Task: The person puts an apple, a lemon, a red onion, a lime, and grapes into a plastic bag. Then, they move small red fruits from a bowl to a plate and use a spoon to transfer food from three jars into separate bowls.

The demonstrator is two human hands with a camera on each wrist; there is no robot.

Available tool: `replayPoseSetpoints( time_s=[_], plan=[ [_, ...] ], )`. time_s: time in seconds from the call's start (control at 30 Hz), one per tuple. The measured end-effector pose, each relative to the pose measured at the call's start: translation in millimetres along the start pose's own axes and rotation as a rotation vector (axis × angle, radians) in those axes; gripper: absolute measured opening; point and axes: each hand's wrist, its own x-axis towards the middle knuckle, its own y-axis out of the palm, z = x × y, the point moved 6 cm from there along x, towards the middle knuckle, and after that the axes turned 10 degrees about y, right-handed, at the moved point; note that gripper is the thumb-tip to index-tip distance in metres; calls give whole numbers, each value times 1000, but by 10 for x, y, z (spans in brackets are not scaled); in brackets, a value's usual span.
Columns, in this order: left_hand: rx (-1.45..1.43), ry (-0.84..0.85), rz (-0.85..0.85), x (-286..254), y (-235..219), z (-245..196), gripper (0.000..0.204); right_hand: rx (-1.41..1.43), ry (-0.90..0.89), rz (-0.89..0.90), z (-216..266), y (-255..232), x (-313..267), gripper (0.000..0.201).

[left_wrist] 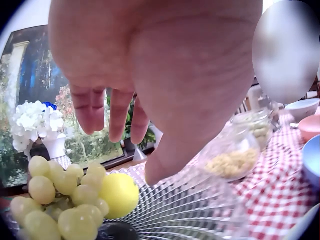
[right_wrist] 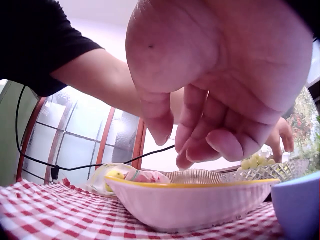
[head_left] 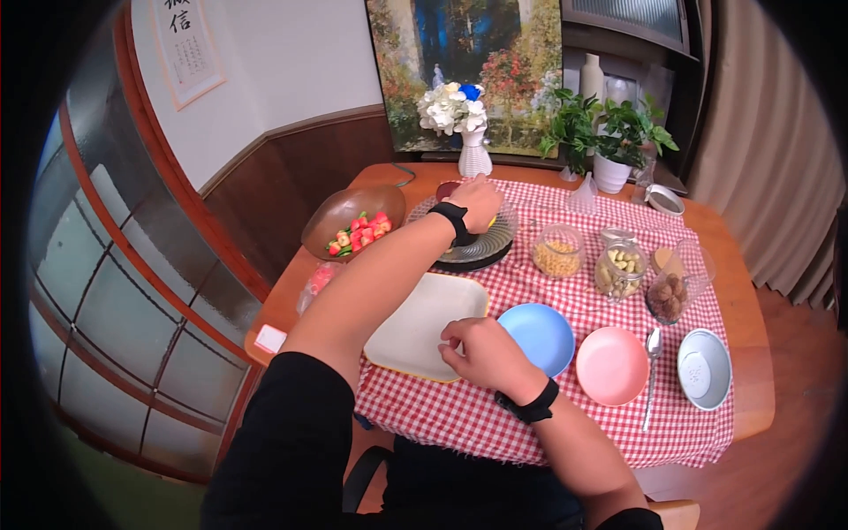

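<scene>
My left hand (head_left: 480, 205) reaches over the clear ridged glass bowl (head_left: 496, 240), fingers pointing down and apart, with nothing held. Inside that bowl lie pale green grapes (left_wrist: 65, 195), a yellow lemon (left_wrist: 120, 195) and a dark rounded item (left_wrist: 117, 232), partly cut off by the frame. The thumb hangs just beside the lemon in the left wrist view. My right hand (head_left: 491, 355) hovers by the right side of a white dish with a yellow rim (head_left: 411, 325). Its fingers are loosely bent around nothing.
A brown bowl (head_left: 320, 231) of small red and yellow items stands at the back left. Blue (head_left: 541, 340) and pink (head_left: 611, 367) plates, a spoon (head_left: 653, 358) and a grey bowl (head_left: 705, 371) line the right front. Behind them stand jars of corn-coloured pieces (head_left: 557, 258), nuts (head_left: 620, 265) and brown pieces (head_left: 670, 299).
</scene>
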Motion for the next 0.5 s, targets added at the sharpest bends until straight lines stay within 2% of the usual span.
replayPoseSetpoints(
  time_s=[0.07, 0.1, 0.17, 0.27, 0.3, 0.33, 0.4, 0.43, 0.47, 0.5],
  plan=[
    [59, -40, 97, 188, 256, 90, 33, 26, 30, -23, -55, -26, 4, 18],
    [59, -33, 90, 252, 367, 122, 33, 25, 25, -41, -70, -42, 9, 17],
    [38, -6, 9, 276, 406, 131, 33, 19, 17, -77, -86, -61, 18, 16],
    [-9, 2, 59, 305, 356, 149, 35, 29, 7, -129, -116, -63, 18, 13],
    [-57, -5, -23, 261, 268, 153, 36, 34, 2, -146, -122, -66, 23, 12],
    [-58, -1, -19, 219, 194, 130, 36, 39, 6, -148, -135, -63, 26, 12],
    [-341, -26, -259, 104, -125, 106, 38, 81, 14, -216, -167, -114, 28, 10],
    [-437, -64, -281, 18, -270, 62, 45, 84, 17, -216, -173, -130, 29, 10],
    [-484, -11, -457, -89, -351, 23, 51, 95, 47, -232, -190, -166, 33, 11],
    [-509, 12, -503, -186, -364, -8, 51, 108, 77, -247, -211, -191, 37, 12]
  ],
)
